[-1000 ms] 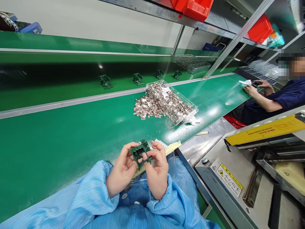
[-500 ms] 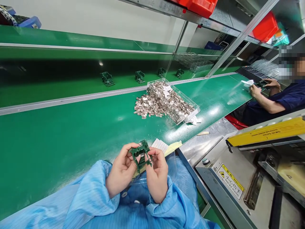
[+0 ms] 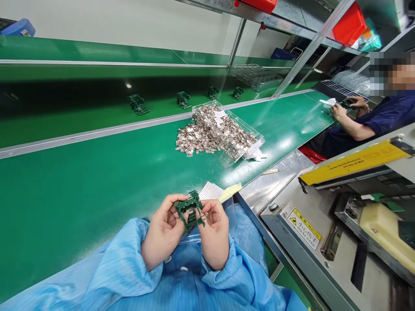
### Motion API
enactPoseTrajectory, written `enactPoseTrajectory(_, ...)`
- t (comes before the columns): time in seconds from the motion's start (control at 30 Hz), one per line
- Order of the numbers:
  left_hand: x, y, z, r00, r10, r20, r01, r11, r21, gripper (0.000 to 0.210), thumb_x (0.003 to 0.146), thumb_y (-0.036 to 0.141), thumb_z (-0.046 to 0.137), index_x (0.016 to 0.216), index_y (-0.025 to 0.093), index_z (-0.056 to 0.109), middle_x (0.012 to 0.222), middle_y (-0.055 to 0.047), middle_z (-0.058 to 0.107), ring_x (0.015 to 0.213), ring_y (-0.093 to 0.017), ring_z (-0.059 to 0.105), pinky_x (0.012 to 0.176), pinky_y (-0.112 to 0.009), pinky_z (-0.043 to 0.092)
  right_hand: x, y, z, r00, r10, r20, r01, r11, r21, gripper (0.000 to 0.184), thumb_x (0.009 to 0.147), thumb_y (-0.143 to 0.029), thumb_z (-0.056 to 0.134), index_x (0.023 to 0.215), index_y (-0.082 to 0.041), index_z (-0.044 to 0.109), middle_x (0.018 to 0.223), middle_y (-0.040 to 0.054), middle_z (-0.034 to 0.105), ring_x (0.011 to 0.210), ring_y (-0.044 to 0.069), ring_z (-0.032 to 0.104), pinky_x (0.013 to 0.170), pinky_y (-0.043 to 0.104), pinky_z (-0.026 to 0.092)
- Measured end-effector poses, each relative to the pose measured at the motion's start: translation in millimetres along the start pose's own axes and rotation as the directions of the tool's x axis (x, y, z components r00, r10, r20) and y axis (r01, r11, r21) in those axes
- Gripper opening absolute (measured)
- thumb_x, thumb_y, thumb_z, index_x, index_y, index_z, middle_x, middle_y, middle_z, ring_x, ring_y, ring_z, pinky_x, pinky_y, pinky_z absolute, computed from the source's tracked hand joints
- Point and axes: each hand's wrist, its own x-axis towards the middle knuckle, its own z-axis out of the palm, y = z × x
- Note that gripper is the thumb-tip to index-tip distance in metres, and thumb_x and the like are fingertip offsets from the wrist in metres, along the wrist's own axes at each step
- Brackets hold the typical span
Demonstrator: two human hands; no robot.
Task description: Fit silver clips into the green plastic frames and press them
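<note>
A green plastic frame [image 3: 191, 212] with an open middle is held up between both hands, close to my lap. My left hand [image 3: 164, 229] grips its left side, thumb in front and fingers behind. At the right side, my right hand [image 3: 214, 233] is closed with thumb and fingertips at the frame's edge; whether a small part is also pinched there I cannot make out. Just behind the hands lie a white gridded sheet [image 3: 211, 190] and a piece of yellow paper [image 3: 231, 191]. Beyond them, small metal pieces [image 3: 194, 140] spill from a clear tray [image 3: 256, 147].
Several green frames like mine, one of them here [image 3: 138, 105], stand on the belt [image 3: 97, 110] behind the bench [image 3: 81, 185]. A machine [image 3: 292, 216] with a yellow bar [image 3: 353, 162] stands close on my right. Farther right sits a co-worker [image 3: 363, 116] holding a part.
The camera view has turned slightly, so the background sits farther left and more of the machine shows. Both hands keep hold of the green frame, with only small finger movement.
</note>
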Motion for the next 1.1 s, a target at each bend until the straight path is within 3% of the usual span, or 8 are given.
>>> enactPoseTrajectory(0.17, -9.9, 6.7, 12.5, 0.994, -0.02, 0.112, 0.016, 0.999, 0.033, 0.027, 0.077, 0.03, 0.068, 0.102, 0.024, 0.057, 0.086, -0.002, 0.065, 0.068, -0.014, 0.062, 0.059, -0.021, 0.052, -17.1, 0.0, -17.8, 0.994, -0.057, -0.097, 0.058, 0.998, 0.002, 0.022, 0.079, -0.027, 0.069, 0.076, -0.021, 0.048, 0.077, -0.0006, 0.056, 0.069, 0.014, 0.055, 0.064, 0.025, 0.048)
enactPoseTrajectory(0.3, 2.6, 13.4, 22.1, 0.983, 0.01, 0.183, -0.019, 0.999, 0.046, 0.027, 0.077, 0.03, 0.069, 0.1, 0.022, 0.059, 0.085, -0.001, 0.065, 0.07, -0.014, 0.062, 0.062, -0.022, 0.052, -21.7, 14.6, -55.8, 0.957, -0.162, -0.241, 0.146, 0.986, -0.082, 0.016, 0.089, -0.036, 0.061, 0.09, -0.021, 0.057, 0.09, 0.0048, 0.063, 0.08, 0.018, 0.059, 0.072, 0.029, 0.049)
enactPoseTrajectory(0.37, 21.6, 13.8, 29.0, 0.99, 0.043, 0.138, -0.043, 0.999, -0.001, 0.03, 0.074, 0.029, 0.071, 0.099, 0.022, 0.057, 0.084, 0.0, 0.065, 0.072, -0.013, 0.062, 0.064, -0.021, 0.051, -17.3, 26.7, -76.2, 0.95, -0.134, -0.281, 0.096, 0.985, -0.147, 0.024, 0.091, -0.043, 0.056, 0.089, -0.019, 0.061, 0.088, 0.0062, 0.065, 0.076, 0.018, 0.059, 0.07, 0.03, 0.049)
enactPoseTrajectory(0.47, 57.0, 7.5, 46.4, 0.989, 0.085, 0.125, -0.074, 0.993, -0.089, 0.037, 0.066, 0.025, 0.076, 0.097, 0.02, 0.055, 0.085, 0.001, 0.064, 0.08, -0.013, 0.061, 0.072, -0.021, 0.051, -4.9, 42.4, -91.8, 0.982, 0.007, -0.188, -0.05, 0.972, -0.23, 0.039, 0.089, -0.055, 0.054, 0.082, -0.018, 0.065, 0.076, 0.0062, 0.066, 0.065, 0.018, 0.058, 0.061, 0.03, 0.048)
enactPoseTrajectory(0.57, 80.2, -4.6, 67.7, 0.977, 0.098, 0.188, -0.067, 0.984, -0.166, 0.042, 0.064, 0.025, 0.077, 0.097, 0.02, 0.052, 0.081, 0.002, 0.062, 0.078, -0.011, 0.06, 0.073, -0.02, 0.05, 7.4, 49.0, -86.6, 0.995, 0.035, -0.093, -0.058, 0.964, -0.258, 0.045, 0.085, -0.061, 0.054, 0.082, -0.017, 0.064, 0.069, 0.0044, 0.064, 0.062, 0.017, 0.057, 0.059, 0.029, 0.047)
enactPoseTrajectory(0.67, 80.0, -15.5, 80.2, 0.96, 0.067, 0.273, -0.019, 0.984, -0.175, 0.042, 0.065, 0.026, 0.076, 0.099, 0.019, 0.052, 0.077, 0.003, 0.061, 0.072, -0.011, 0.06, 0.069, -0.02, 0.05, 13.1, 49.6, -75.8, 0.996, 0.012, -0.085, -0.035, 0.962, -0.272, 0.043, 0.085, -0.059, 0.057, 0.074, -0.018, 0.06, 0.062, 0.0013, 0.06, 0.058, 0.016, 0.054, 0.057, 0.027, 0.044)
enactPoseTrajectory(0.97, 60.5, -25.7, 70.9, 0.941, -0.043, 0.335, 0.145, 0.947, -0.286, 0.046, 0.067, 0.027, 0.08, 0.104, 0.019, 0.052, 0.096, -0.004, 0.068, 0.089, -0.018, 0.067, 0.075, -0.027, 0.054, 6.0, 61.7, -68.2, 0.996, -0.007, -0.09, -0.018, 0.961, -0.275, 0.042, 0.091, -0.053, 0.052, 0.068, -0.018, 0.055, 0.057, -0.0019, 0.053, 0.051, 0.012, 0.047, 0.051, 0.024, 0.038)
enactPoseTrajectory(1.1, 59.9, -23.3, 72.3, 0.933, -0.077, 0.351, 0.194, 0.929, -0.314, 0.047, 0.067, 0.024, 0.081, 0.105, 0.018, 0.053, 0.1, -0.005, 0.069, 0.094, -0.02, 0.066, 0.078, -0.028, 0.055, 5.5, 66.9, -68.9, 0.99, -0.121, -0.072, 0.085, 0.922, -0.379, 0.039, 0.096, -0.044, 0.047, 0.066, -0.018, 0.053, 0.054, -0.0021, 0.052, 0.049, 0.012, 0.047, 0.049, 0.023, 0.037)
